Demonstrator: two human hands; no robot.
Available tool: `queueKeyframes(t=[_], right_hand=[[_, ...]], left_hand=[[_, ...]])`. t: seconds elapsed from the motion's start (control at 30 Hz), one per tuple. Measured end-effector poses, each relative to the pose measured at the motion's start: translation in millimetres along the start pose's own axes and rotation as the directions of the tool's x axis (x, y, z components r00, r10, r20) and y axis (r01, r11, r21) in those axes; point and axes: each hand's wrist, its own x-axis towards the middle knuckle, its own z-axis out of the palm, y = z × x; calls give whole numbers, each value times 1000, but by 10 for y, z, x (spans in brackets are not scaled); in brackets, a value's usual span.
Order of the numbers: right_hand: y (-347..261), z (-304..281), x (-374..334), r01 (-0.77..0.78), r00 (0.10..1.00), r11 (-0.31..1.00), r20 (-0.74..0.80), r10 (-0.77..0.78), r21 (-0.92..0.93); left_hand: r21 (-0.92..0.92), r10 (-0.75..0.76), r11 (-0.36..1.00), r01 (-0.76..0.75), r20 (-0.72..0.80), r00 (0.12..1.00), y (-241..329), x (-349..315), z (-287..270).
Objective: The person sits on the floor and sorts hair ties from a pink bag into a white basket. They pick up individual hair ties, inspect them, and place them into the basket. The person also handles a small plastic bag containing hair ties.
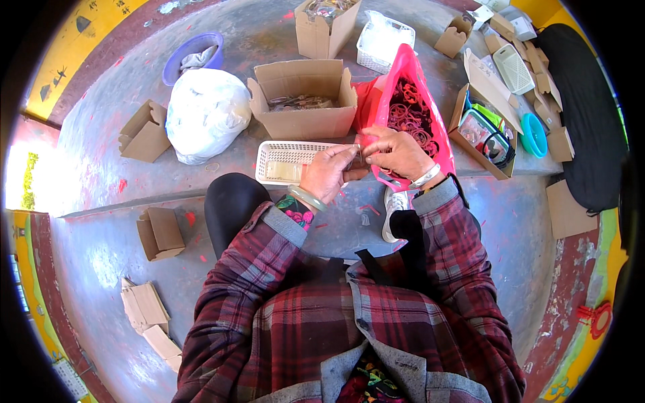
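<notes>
My left hand (pixel 325 176) and my right hand (pixel 401 156) meet in front of me, fingers closed in a pinch. Between their fingertips is a small see-through plastic piece (pixel 361 153) with a reddish tint, its exact kind too small to tell. Just beyond my left hand lies a white perforated basket (pixel 265 164) with flat clear pieces (pixel 283 172) in it. Beside my right hand stands a bright pink bag (pixel 405 60), gaping and full of dark red looped cords (pixel 411 114). An open cardboard box (pixel 306 124) behind the basket holds a heap of clear-wrapped small items (pixel 301 103).
To the left are a stuffed white plastic bag (pixel 207 114), a purple basin (pixel 173 66) and cardboard boxes (pixel 161 233). A carton of goods (pixel 494 161) and a turquoise basin (pixel 534 136) stand right. The raised concrete step's edge (pixel 134 207) runs across, scattered with red scraps.
</notes>
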Motion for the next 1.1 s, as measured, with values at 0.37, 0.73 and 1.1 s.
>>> queueKeyframes(t=[0.37,0.73,1.1], right_hand=[[-51,-11,-27,55,990,967,-114,-85,-249],[44,-2,-25,58,998,967,50,-47,-248],[-95,225,26,20,960,1000,-280,-13,23]], left_hand=[[121,73,990,-67,-46,996,18,-11,42],[151,15,989,-12,-21,1000,-31,-4,31],[-104,103,989,-109,-60,993,36,13,64]])
